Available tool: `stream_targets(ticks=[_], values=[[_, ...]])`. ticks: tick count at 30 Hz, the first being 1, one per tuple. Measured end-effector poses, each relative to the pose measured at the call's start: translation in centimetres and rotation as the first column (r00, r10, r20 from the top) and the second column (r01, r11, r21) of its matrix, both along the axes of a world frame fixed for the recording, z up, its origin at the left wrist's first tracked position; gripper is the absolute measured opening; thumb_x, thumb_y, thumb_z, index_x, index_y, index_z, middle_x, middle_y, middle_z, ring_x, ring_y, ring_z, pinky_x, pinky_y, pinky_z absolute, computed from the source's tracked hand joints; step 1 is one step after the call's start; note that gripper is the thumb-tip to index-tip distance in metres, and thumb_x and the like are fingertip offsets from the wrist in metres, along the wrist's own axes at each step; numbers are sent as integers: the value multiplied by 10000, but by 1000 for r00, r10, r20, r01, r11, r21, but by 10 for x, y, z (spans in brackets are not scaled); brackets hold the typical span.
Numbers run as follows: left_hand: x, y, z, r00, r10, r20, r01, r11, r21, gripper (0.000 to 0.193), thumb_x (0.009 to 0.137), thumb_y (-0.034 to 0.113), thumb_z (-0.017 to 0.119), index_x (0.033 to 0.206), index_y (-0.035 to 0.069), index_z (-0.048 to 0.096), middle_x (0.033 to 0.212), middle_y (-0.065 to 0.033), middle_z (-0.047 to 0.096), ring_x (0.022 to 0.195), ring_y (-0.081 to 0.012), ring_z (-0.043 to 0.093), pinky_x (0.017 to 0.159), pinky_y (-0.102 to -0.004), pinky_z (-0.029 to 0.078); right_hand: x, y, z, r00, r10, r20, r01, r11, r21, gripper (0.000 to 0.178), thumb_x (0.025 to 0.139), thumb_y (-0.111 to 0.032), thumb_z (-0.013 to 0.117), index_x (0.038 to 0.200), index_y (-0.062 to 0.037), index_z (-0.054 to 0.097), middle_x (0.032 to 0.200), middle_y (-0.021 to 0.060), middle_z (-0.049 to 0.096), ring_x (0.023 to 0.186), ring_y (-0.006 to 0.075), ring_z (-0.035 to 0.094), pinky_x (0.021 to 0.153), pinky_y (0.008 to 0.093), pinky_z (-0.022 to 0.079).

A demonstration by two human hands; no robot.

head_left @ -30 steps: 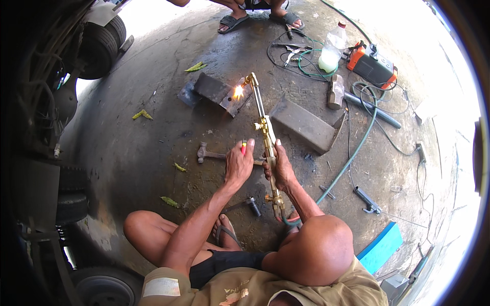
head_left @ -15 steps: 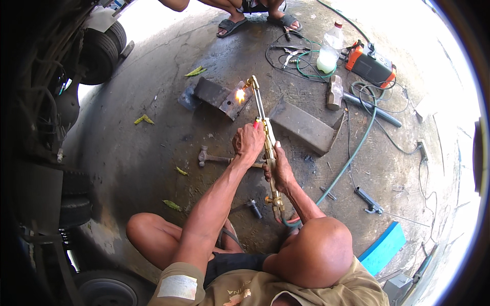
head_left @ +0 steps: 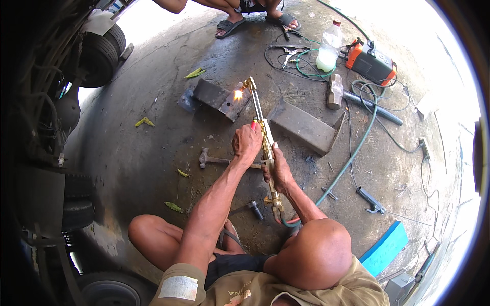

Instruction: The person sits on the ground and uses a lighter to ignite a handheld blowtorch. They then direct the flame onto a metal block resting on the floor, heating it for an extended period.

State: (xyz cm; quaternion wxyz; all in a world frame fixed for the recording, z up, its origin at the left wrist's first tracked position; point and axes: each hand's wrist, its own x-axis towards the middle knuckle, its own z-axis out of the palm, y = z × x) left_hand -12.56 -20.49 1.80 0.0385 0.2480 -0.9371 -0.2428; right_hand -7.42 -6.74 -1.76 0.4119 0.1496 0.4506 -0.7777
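My right hand (head_left: 280,172) is wrapped round the handle of a brass cutting torch (head_left: 268,145). Beside the torch body, my left hand (head_left: 247,143) is closed on a small red lighter (head_left: 253,124), most of it hidden by the fingers. At the torch's bent head (head_left: 248,81) a bright glow (head_left: 238,95) shows against a rusty steel channel piece (head_left: 210,95) on the ground. To the right of the torch lies a longer grey steel channel (head_left: 303,126). Under my left wrist is a ball-peen hammer (head_left: 205,158), its handle partly covered.
Green hose (head_left: 352,159) runs from the torch. A sledgehammer (head_left: 335,92), plastic bottle (head_left: 329,47), orange-black welding machine (head_left: 371,63) and cables lie right. A person's sandalled feet (head_left: 230,26) are ahead. Vehicle tyres (head_left: 97,57) stand left; a blue panel (head_left: 385,248) lies right.
The torch head has shifted very slightly left, and the glow with it. Both hands keep their hold.
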Motion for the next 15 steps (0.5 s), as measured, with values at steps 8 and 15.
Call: stream_targets(ticks=[8, 15], values=[[7, 3, 11, 1000, 22, 11, -22, 1000, 18, 555, 985, 433, 502, 809, -42, 728, 786, -307, 682, 797, -472, 703, 695, -534, 555, 5, 0, -3, 1000, -1, -6, 1, 1000, 1, 600, 949, -763, 403, 1032, -173, 472, 633, 13, 530, 440, 114, 439, 408, 266, 348], [14, 5, 16, 1000, 11, 20, -12, 998, 67, 670, 1005, 553, 459, 824, -31, 731, 792, -309, 680, 818, -487, 690, 706, -556, 530, 9, 6, -2, 1000, -1, -18, 1, 1000, 21, 629, 944, -771, 397, 1036, -159, 502, 634, 12, 522, 439, 118, 426, 412, 272, 348]])
